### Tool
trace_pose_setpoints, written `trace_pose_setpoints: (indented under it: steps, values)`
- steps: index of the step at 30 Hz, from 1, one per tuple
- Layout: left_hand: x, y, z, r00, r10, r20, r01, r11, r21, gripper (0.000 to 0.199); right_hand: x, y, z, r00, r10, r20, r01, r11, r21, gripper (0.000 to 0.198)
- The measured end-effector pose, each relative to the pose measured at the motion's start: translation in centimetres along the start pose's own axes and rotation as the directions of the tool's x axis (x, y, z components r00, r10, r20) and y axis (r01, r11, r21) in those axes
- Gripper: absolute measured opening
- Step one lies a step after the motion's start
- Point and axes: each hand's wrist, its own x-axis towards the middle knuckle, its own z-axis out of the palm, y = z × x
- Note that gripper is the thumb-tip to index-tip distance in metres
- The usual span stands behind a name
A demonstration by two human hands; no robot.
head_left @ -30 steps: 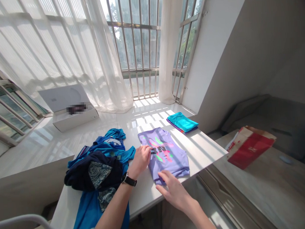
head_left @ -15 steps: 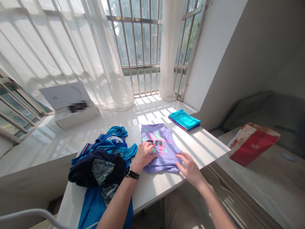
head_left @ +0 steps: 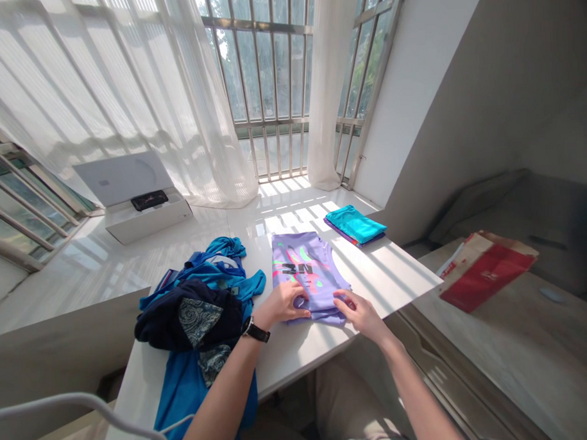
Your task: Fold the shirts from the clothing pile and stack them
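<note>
A lilac shirt (head_left: 307, 251) with a bright pink, green and black print lies partly folded on the white table (head_left: 298, 354). My left hand (head_left: 284, 304), a black watch on its wrist, grips the shirt's near edge at the left with curled thumb and fingers. At the right near corner my right hand (head_left: 359, 311) pinches the same edge between thumb and fingers. To the left lies a crumpled heap of blue and navy clothes (head_left: 200, 310), part of it hanging over the table's front edge. Beyond the shirt on the right rests a neat folded stack with turquoise cloth (head_left: 355, 224) on top.
On the sill at the back left stands an open white box (head_left: 149, 222) with a dark object inside. A red and tan paper bag (head_left: 488, 271) lies on a lower surface at the right. A white curved tube (head_left: 78, 399) crosses the lower left corner. Barred windows and curtains stand behind.
My left hand has moved down from the print to the shirt's near edge. My right hand has shifted slightly left and closed on the near right corner.
</note>
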Motion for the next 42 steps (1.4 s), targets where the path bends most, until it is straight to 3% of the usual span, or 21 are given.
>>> trace_pose_setpoints:
  steps: [3, 7, 10, 16, 24, 32, 37, 40, 42]
  values:
    - [0.0, 0.0, 0.1, 1.0, 0.008, -0.006, -0.008, 1.0, -0.002, 0.047, 0.5, -0.6, -0.3, 0.996, -0.022, 0.084, 0.015, 0.997, 0.08, 0.038]
    - [0.2, 0.5, 0.2, 0.997, 0.031, -0.071, -0.029, 0.999, 0.03, 0.057, 1.2, -1.8, -0.2, 0.998, 0.048, -0.036, -0.036, 0.959, 0.282, 0.043]
    - [0.4, 1.1, 0.3, 0.992, 0.043, -0.115, -0.034, 0.996, 0.079, 0.049, 1.4, -3.0, 0.0, 0.99, 0.122, -0.074, -0.082, 0.91, 0.406, 0.054]
    - [0.2, 1.5, 0.1, 0.995, 0.046, -0.089, -0.039, 0.996, 0.083, 0.047, 1.4, -3.3, 0.4, 0.983, 0.116, -0.145, -0.04, 0.895, 0.443, 0.059]
    - [0.0, 1.1, -0.1, 0.997, 0.03, -0.065, -0.026, 0.997, 0.067, 0.026, 0.9, 0.0, 0.9, 0.975, 0.061, -0.211, -0.012, 0.974, 0.225, 0.043]
    - [-0.2, 1.6, -1.4, 0.998, -0.055, -0.019, 0.055, 0.998, 0.019, 0.013, -0.5, 0.9, 0.9, 0.97, -0.057, -0.237, 0.052, 0.998, -0.025, 0.036]
    - [-0.5, 1.3, -2.6, 0.988, -0.118, 0.101, 0.117, 0.993, 0.01, 0.035, -0.6, 1.1, 0.8, 0.975, -0.061, -0.214, 0.04, 0.994, -0.102, 0.037]
    - [-0.5, 0.8, -2.4, 0.987, -0.14, 0.074, 0.137, 0.99, 0.042, 0.034, -0.6, 0.6, 1.1, 0.959, -0.121, -0.257, 0.064, 0.974, -0.218, 0.035]
    - [-0.4, 0.6, -2.0, 0.989, -0.146, 0.029, 0.144, 0.987, 0.076, 0.027, -0.7, -0.3, 1.4, 0.916, -0.206, -0.343, 0.09, 0.941, -0.326, 0.033]
